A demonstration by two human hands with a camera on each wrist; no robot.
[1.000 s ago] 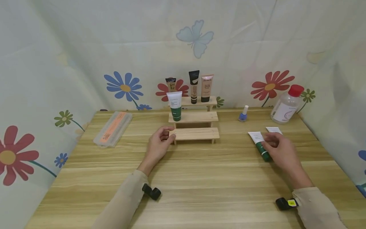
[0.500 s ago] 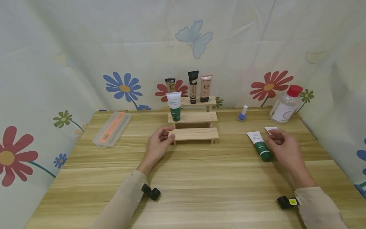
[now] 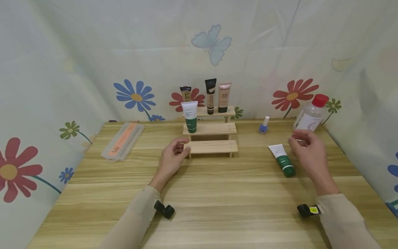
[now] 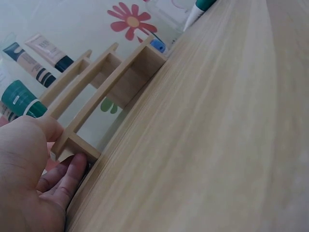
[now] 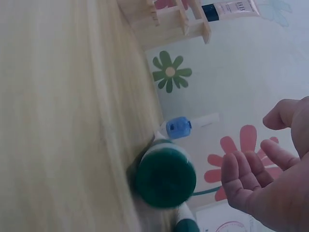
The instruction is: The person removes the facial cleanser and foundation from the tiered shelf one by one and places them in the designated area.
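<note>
My left hand (image 3: 174, 155) grips the left end of the lowest step of a three-tier wooden display stand (image 3: 214, 147); in the left wrist view its thumb lies over the step's end and its fingers curl by the leg. My right hand (image 3: 311, 159) is raised over the table at the right, fingers loosely bent with nothing between them. Beside it lies a white-and-green squeeze tube (image 3: 283, 160). A second such tube (image 5: 186, 223) shows in the right wrist view, mostly hidden behind this hand in the head view. A matching tube (image 3: 190, 117) stands on the middle step.
The top step bears a gold-and-black tube (image 3: 185, 92), a black-capped tube (image 3: 210, 97) and a pink BB cream tube (image 3: 224, 98). Blue nail polish (image 3: 263, 127) and a red-capped bottle (image 3: 311, 117) stand at back right. A clear plastic case (image 3: 122, 141) lies left.
My right hand has moved off the nearer lying tube, farther back, now covering most of the second tube and the bottle's base. The left hand stays on the stand.
</note>
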